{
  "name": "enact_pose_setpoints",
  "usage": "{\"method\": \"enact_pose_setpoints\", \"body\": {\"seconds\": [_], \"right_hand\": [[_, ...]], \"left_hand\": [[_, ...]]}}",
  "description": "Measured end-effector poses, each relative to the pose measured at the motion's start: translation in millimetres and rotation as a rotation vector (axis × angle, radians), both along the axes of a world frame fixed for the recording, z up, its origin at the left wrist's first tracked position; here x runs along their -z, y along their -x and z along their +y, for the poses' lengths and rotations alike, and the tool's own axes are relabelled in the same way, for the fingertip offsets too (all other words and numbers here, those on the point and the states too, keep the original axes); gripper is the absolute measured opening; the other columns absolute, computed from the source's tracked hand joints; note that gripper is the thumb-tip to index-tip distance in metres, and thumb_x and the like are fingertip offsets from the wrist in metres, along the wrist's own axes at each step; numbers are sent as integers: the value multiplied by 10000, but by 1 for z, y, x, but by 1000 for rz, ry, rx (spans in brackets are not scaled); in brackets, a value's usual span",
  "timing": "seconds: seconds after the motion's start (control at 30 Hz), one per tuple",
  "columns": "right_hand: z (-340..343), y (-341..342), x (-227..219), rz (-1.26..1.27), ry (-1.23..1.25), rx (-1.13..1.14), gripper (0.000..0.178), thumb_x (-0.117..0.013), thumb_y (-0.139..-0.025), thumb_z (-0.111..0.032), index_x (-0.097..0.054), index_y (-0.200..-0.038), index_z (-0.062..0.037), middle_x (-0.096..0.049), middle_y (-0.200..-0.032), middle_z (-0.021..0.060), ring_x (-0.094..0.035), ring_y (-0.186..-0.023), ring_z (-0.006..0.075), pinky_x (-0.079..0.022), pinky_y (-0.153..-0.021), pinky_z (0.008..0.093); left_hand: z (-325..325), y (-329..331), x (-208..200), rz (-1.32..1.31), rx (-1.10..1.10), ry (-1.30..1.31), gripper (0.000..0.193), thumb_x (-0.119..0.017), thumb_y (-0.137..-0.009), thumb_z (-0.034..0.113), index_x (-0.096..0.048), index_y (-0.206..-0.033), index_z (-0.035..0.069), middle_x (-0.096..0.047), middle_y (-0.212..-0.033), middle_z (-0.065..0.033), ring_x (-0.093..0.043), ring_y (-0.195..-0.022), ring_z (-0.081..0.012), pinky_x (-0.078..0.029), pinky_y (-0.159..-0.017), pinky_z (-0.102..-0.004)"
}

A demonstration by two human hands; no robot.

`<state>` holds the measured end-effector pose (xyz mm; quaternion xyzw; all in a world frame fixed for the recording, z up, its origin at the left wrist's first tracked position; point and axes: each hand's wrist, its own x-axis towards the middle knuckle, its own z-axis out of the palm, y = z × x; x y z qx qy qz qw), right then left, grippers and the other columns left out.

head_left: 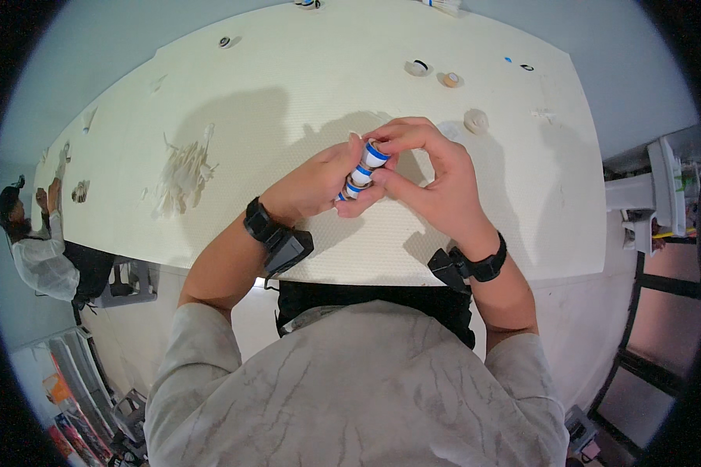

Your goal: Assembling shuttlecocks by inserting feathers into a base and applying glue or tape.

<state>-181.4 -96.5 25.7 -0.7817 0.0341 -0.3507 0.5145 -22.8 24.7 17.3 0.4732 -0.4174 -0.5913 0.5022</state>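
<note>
My left hand and my right hand meet over the middle of a long white table. Between them I hold a short stack of small white rolls with blue bands, tilted, its top end toward the far side. The left fingers wrap the lower part of the stack. My right thumb and fingertips pinch the top roll. Each wrist wears a black band with a black device.
A pile of white strips lies on the table to the left. Small round rolls sit at the far right. Another person works at the table's left end. A white machine stands on the right.
</note>
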Motion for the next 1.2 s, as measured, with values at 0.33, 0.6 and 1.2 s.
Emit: {"method": "enact_pose_setpoints", "body": {"seconds": [0.33,0.6,1.2], "right_hand": [[1,-5,4,-14,-97,-87,238,-741,-797,35,-640,-1004,-22,-690,-1132,98,-634,-870,133,-527,-783,272],[2,-6,6,-16,-46,-75,245,-746,-787,35,-640,-997,-34,-693,-1130,94,-646,-895,140,-530,-783,274],[-1,-4,5,5,27,52,264,-773,-764,-25,-670,-1000,-83,-730,-1110,50,-685,-908,157,-500,-787,281]], "left_hand": [[-3,-2,1,166,58,-23,762,-124,-994,719,-538,-1041,82,-457,-547,26,-358,-387,-58,-285,-397,-209],[-9,-2,6,283,21,-171,820,-71,-954,767,-556,-995,107,-540,-573,-15,-399,-350,-62,-287,-311,-206],[-13,-1,5,323,-76,-151,774,-112,-981,737,-549,-1005,98,-518,-613,16,-478,-488,-64,-336,-415,-220]]}}
